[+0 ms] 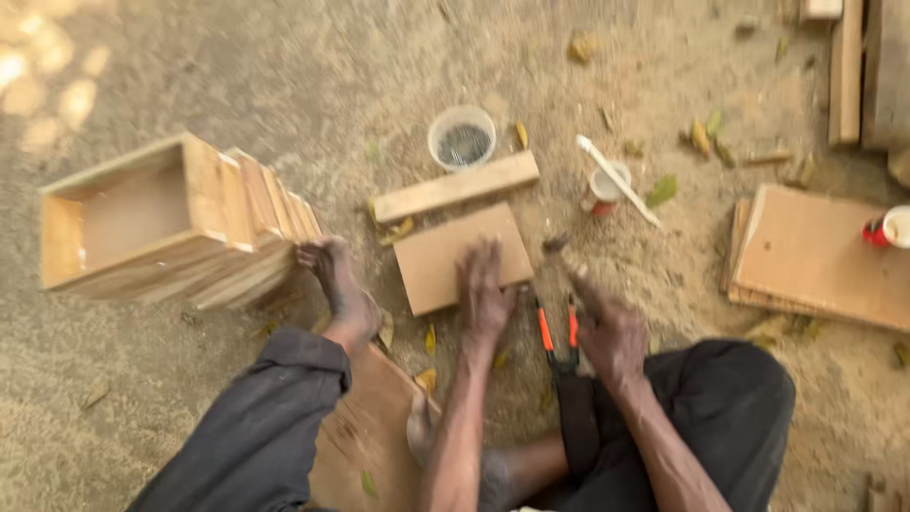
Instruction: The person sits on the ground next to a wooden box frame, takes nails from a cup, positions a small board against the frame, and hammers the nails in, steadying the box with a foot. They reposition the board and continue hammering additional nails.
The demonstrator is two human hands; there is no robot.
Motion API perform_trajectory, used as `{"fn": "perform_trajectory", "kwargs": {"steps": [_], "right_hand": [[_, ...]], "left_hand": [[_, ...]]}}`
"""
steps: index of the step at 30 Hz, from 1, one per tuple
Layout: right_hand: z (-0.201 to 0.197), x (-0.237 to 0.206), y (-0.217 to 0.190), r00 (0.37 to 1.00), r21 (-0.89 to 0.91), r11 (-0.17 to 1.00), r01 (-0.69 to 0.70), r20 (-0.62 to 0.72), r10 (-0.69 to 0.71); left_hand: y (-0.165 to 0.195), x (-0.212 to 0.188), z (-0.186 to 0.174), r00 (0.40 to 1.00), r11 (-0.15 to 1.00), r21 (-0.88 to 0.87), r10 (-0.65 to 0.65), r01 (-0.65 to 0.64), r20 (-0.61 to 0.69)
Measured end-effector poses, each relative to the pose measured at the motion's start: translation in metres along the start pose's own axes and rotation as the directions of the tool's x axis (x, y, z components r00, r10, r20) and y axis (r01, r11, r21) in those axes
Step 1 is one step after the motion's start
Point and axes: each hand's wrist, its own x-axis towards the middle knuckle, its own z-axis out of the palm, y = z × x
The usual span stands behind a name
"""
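Left hand (485, 289) flat on board (445, 254)

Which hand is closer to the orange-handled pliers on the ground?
Right. The right hand is just beside the pliers, at their right handle, though blur hides whether it touches. The left hand is farther off to their left, resting on the small flat board.

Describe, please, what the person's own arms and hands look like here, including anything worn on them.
Both arms are bare along the whole length in view: no sleeves, gloves, watch or bands show. The left hand and right hand look dusty, though motion blur hides fine detail such as rings. The only clothing visible is dark grey trousers on the legs.
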Motion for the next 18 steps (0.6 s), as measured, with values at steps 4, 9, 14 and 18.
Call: {"fn": "perform_trajectory", "kwargs": {"steps": [4,9,14,18], "right_hand": [[-0.001,0.013,0.015,0.988,0.128,0.982,-0.14,-0.047,0.147],[-0.004,0.02,0.011,0.962,-0.276,0.93,-0.241,0.056,0.266],[0.012,0.036,-0.002,0.824,0.368,0.743,-0.559,0.344,0.45],[0.034,0.052,-0.007,0.671,0.699,-0.053,-0.713,0.703,0.237]], "left_hand": [[-0.01,0.015,-0.016,0.939,0.987,0.151,-0.103,0.055,0.329],[-0.019,0.038,-0.024,0.897,0.977,0.212,-0.063,-0.034,0.437],[-0.013,0.017,-0.035,0.928,0.999,0.033,-0.03,0.019,0.372],[0.005,0.006,-0.048,0.975,0.988,-0.136,0.104,-0.078,0.196]]}}
